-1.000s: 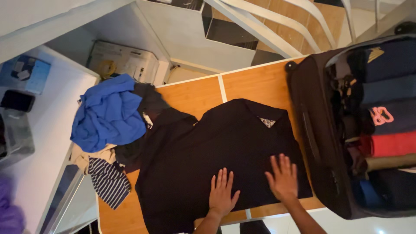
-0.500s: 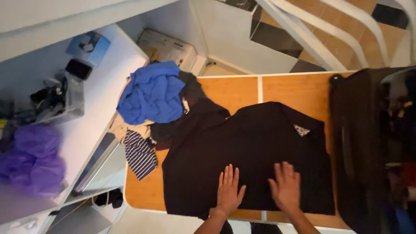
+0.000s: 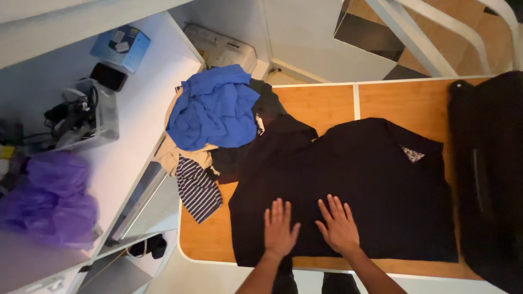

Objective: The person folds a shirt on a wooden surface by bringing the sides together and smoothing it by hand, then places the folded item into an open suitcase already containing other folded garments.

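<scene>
A black shirt (image 3: 376, 179) lies spread flat on the wooden table (image 3: 321, 106), collar towards the right. My left hand (image 3: 279, 229) rests palm down on its near edge, fingers apart. Beside it, my right hand (image 3: 339, 225) also presses flat on the cloth with fingers spread. Neither hand holds anything.
A pile of clothes sits at the table's left end: a blue garment (image 3: 215, 109), a striped one (image 3: 197, 188), beige and dark pieces. A black suitcase (image 3: 490, 174) stands at the right. A white counter on the left carries a clear bin (image 3: 87, 117), a blue box (image 3: 121, 48) and a purple bag (image 3: 52, 198).
The view has swung left, so the suitcase's open inside has left the frame. Both hands have slid left along the shirt's near edge and sit closer together.
</scene>
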